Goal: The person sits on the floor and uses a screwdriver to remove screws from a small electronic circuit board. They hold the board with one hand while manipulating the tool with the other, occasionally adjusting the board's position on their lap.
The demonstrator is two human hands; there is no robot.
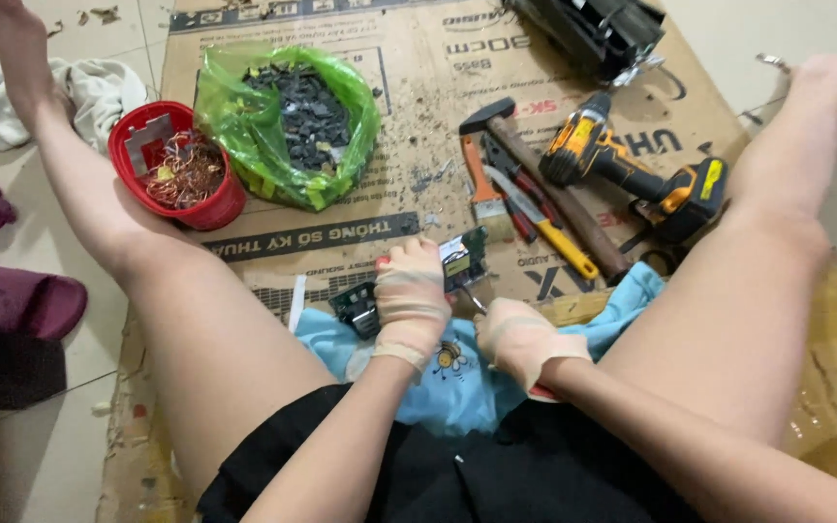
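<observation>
Mid-teardown, I'd say: left hand clamps the green board down on the blue cloth between the legs. Right hand is fisted round a thin tool, tip at the board edge. Next move calls for firm hold-down and controlled prying, tip kept off the left fingers.

Glossy green plastic bag, matt brown cardboard, shiny copper wire in a red plastic basket
</observation>
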